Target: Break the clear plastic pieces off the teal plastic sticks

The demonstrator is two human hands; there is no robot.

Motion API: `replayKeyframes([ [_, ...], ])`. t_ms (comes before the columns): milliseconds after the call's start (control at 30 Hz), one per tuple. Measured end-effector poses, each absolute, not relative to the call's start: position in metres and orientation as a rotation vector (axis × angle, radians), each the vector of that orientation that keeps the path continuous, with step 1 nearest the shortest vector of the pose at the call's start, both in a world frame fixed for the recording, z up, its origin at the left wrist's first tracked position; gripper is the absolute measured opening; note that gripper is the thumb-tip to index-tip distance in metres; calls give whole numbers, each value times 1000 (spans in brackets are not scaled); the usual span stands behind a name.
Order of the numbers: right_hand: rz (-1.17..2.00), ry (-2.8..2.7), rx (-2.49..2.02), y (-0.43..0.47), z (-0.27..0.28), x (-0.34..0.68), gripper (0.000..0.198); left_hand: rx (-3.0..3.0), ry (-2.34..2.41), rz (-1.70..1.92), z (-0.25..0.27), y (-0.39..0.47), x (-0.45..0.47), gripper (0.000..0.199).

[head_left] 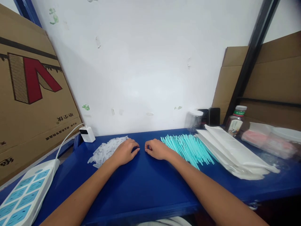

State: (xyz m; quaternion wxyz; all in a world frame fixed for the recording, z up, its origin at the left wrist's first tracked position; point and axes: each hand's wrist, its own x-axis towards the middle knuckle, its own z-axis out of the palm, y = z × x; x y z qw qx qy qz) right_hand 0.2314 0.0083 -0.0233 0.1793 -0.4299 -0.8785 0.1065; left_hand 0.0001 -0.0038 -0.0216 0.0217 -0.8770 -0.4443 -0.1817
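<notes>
My left hand [127,151] rests on the blue tabletop beside a pile of small translucent whitish plastic pieces [103,152]. Its fingers are curved, the thumb stands apart from them, and nothing shows in between. A short gap away, my right hand [156,149] lies on the table with its fingers curled in, and no object shows in it. Just right of that hand spreads a heap of thin turquoise sticks [188,146]; the right forearm hides part of its near edge.
White flat bags [235,150] are stacked to the right, near a labelled bottle [235,121] and a clear lidded jar [195,121]. At left are a white power strip [25,191], a small white device [87,134] on a cable and a large cardboard box [30,88]. A wall [141,69] stands behind.
</notes>
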Motion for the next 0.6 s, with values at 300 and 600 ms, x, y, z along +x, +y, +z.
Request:
replayKeyframes([
  [300,317,-2493,-1225,9,-23,232,9,-2687,-1386,-570,-19,-3,-3,24],
  [600,336,-2501,-1227,6,-21,232,11,-2633,-1402,-587,-16,-2,-9,26],
])
